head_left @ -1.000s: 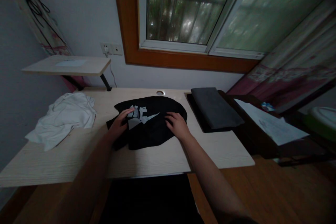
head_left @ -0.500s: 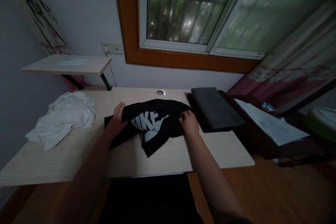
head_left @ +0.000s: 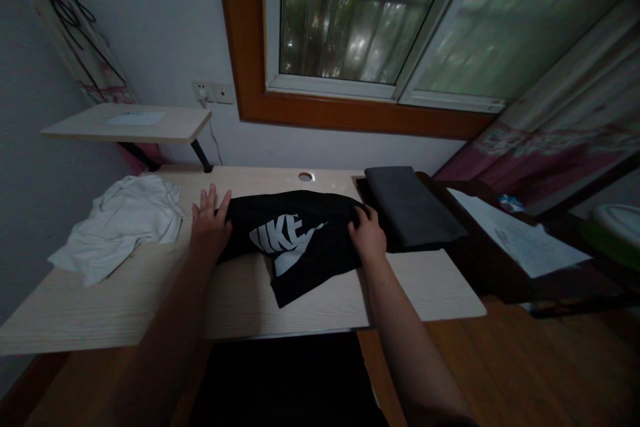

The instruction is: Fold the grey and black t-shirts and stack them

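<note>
A black garment [head_left: 320, 260] with a large white NIKE print lies folded in an uneven bundle on the pale wooden desk [head_left: 240, 313]. One corner of it points toward the desk's front edge. At its left end rests my left hand [head_left: 209, 230], fingers spread, with the thumb side against the cloth. My right hand [head_left: 369, 235] has its fingers curled over the cloth's right end, gripping it. Whether the garment is a shirt or shorts I cannot tell.
A crumpled white cloth [head_left: 125, 220] lies on the left, below a small raised shelf [head_left: 170, 130]. To the right are a folded dark grey item [head_left: 413, 203] on a black flat thing, and a dark side table with a paper sheet [head_left: 515, 233].
My left hand has moved left and away from me, and its fingers have spread. My right hand has shifted slightly right. The garment lies flatter, its front corner a little closer to me.
</note>
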`<action>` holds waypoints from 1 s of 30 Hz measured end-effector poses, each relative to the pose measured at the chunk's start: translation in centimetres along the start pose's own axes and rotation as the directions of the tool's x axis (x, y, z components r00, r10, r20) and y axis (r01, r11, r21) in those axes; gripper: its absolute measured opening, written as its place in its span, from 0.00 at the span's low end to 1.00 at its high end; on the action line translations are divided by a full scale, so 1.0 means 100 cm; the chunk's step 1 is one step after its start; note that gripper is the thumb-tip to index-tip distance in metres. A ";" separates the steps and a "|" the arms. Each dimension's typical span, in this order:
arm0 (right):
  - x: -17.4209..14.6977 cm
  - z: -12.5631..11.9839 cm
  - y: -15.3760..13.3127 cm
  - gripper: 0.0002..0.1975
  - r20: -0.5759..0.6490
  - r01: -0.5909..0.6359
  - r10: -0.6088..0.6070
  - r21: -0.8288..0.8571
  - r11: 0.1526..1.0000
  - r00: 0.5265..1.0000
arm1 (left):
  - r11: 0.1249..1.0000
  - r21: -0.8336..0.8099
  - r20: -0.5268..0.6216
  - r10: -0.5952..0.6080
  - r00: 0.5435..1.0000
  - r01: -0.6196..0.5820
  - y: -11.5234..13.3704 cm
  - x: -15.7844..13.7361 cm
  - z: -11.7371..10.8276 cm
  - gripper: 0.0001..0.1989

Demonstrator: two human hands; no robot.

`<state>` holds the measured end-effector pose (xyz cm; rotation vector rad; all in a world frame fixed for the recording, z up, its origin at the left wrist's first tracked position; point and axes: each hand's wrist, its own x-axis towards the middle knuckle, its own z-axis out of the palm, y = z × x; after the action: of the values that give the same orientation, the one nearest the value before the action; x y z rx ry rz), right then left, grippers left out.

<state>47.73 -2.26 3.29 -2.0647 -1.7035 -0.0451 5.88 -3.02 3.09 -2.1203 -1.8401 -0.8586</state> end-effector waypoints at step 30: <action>0.021 0.012 -0.029 0.16 0.247 -0.121 -0.188 0.852 0.509 0.950 | 0.899 -0.423 0.167 0.203 0.965 -0.116 0.037 -0.008 0.021 0.30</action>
<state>45.14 0.49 3.80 -1.2680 -1.4404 0.9923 9.94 -3.33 1.72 -2.6684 -1.6521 -1.0996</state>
